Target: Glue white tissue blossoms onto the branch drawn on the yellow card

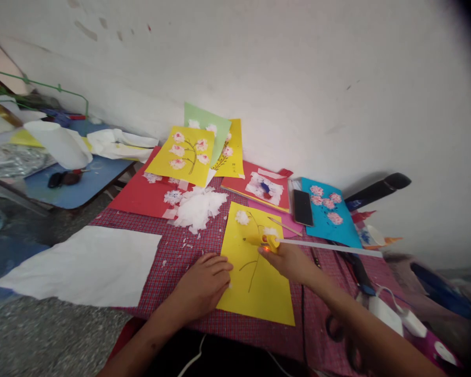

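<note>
A sheet of yellow paper (272,293) lies on the checked tablecloth, with thin drawn branches and a white tissue flower (242,217) near its top left. My right hand (290,260) is closed around a yellow hot glue gun (272,240) over the middle of the sheet. The gun's small light glows orange, and a long white glue stick (333,248) sticks out of its back to the right. A second whitish flower, partly hidden, shows just behind the gun. My left hand (208,277) rests flat with fingers stretched over the sheet's left edge, holding nothing.
Torn white tissue (200,208) is heaped behind my left hand. Finished flower cards (184,154) lean at the back wall. A phone (302,207) and a blue flower card (325,214) lie at the right, near a power strip (387,314). White paper (90,264) hangs over the left edge.
</note>
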### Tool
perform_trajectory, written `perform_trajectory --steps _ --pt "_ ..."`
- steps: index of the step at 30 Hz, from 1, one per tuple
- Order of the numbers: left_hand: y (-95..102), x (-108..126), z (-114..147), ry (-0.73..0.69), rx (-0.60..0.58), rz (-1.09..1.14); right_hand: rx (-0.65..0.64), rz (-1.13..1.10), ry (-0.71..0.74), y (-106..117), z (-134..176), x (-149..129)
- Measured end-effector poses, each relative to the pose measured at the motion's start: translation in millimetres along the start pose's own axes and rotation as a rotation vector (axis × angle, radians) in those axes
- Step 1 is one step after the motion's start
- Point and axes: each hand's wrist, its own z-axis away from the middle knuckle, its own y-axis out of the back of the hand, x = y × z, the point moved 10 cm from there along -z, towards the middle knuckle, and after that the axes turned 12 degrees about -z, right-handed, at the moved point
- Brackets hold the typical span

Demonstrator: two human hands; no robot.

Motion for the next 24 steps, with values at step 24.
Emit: perform_trajectory --steps 24 --pt "-1.0 2 0 -0.005 -0.006 -0.003 -0.054 -0.058 0.051 -4 12 -4"
